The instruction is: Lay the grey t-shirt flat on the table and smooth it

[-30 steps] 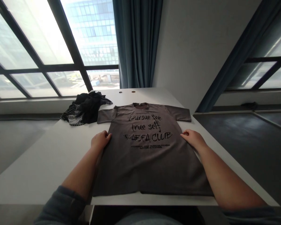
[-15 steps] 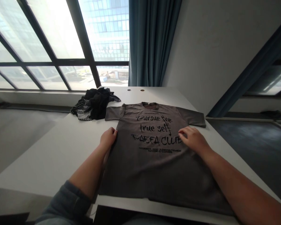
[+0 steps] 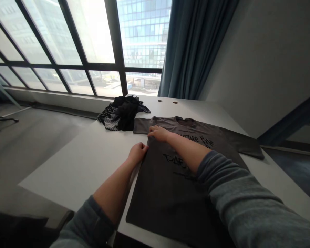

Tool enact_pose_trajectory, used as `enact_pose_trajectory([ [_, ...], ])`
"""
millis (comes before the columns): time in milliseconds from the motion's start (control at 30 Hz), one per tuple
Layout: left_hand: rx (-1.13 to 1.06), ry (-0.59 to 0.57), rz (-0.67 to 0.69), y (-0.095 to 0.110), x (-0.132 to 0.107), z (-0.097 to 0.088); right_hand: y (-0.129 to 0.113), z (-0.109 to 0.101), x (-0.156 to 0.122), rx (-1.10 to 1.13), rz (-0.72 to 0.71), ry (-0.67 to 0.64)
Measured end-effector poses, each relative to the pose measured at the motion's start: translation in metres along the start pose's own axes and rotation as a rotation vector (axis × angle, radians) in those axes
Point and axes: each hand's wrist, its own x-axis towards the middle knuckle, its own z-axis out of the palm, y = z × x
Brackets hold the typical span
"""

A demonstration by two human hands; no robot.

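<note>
A dark grey-brown T-shirt (image 3: pixel 170 196) with black lettering lies spread face up, its collar toward the far end. My left hand (image 3: pixel 138 152) is closed on the shirt's left side edge, about chest height. Reaching across the front, my right hand (image 3: pixel 158 133) has its fingers bent down on the same edge, just below the left sleeve seam; the fingertips are partly hidden. My right forearm covers part of the lettering.
The white table (image 3: pixel 88 165) carries the shirt. A crumpled heap of black and striped cloth (image 3: pixel 124 113) lies beyond the left sleeve. Two small round table inserts (image 3: pixel 175 102) show at the far end. Behind are a blue curtain (image 3: pixel 196 51) and windows.
My right hand has left the right side of the lettering and crossed over to the left edge near the sleeve. My left hand stays on that edge. The view has turned left.
</note>
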Motion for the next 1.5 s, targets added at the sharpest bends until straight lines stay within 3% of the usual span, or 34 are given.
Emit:
enact_pose_trajectory([
  [400,-0.179,-0.033,-0.085,-0.010,0.012,0.000,0.027,0.008,0.056,-0.022,-0.084,-0.213],
  [600,-0.179,-0.027,-0.128,-0.006,0.007,0.002,0.034,0.004,0.054,-0.057,-0.137,-0.229],
  [867,-0.149,-0.145,-0.088,0.001,0.004,-0.002,0.047,0.002,0.055,-0.059,-0.128,-0.227],
  [1200,-0.217,-0.318,-0.178,-0.001,-0.002,-0.007,0.045,0.016,0.057,0.035,0.015,-0.194],
  [1367,-0.252,-0.297,-0.245,0.004,-0.006,-0.004,0.046,0.021,0.062,0.076,0.190,-0.247],
  [1500,-0.199,-0.277,-0.255,0.008,-0.008,-0.002,0.048,0.021,0.064,0.154,0.077,-0.212],
])
